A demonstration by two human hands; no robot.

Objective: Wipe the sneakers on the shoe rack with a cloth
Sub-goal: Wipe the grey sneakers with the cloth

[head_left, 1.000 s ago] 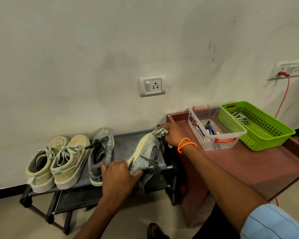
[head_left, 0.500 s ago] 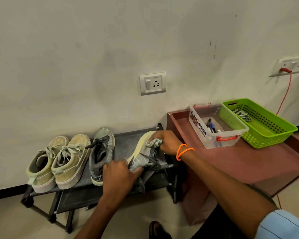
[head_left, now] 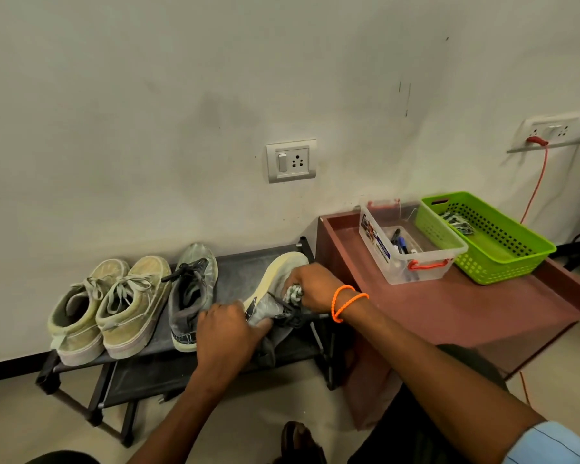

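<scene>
We've got the grey lace-up sneaker (head_left: 268, 304) tipped sole-out at 3 o'clock end of black metal shoe rack (head_left: 245, 266); left hand (head_left: 226, 329) grasps heel to steady, right hand (head_left: 315, 288) clenches crumpled pale cloth (head_left: 293, 293), rubbing upper.

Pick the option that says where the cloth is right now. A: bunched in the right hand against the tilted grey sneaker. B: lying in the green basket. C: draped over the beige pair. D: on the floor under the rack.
A: the right hand grips the bunched cloth against the tilted grey sneaker, which the left hand holds at its heel end.
</scene>
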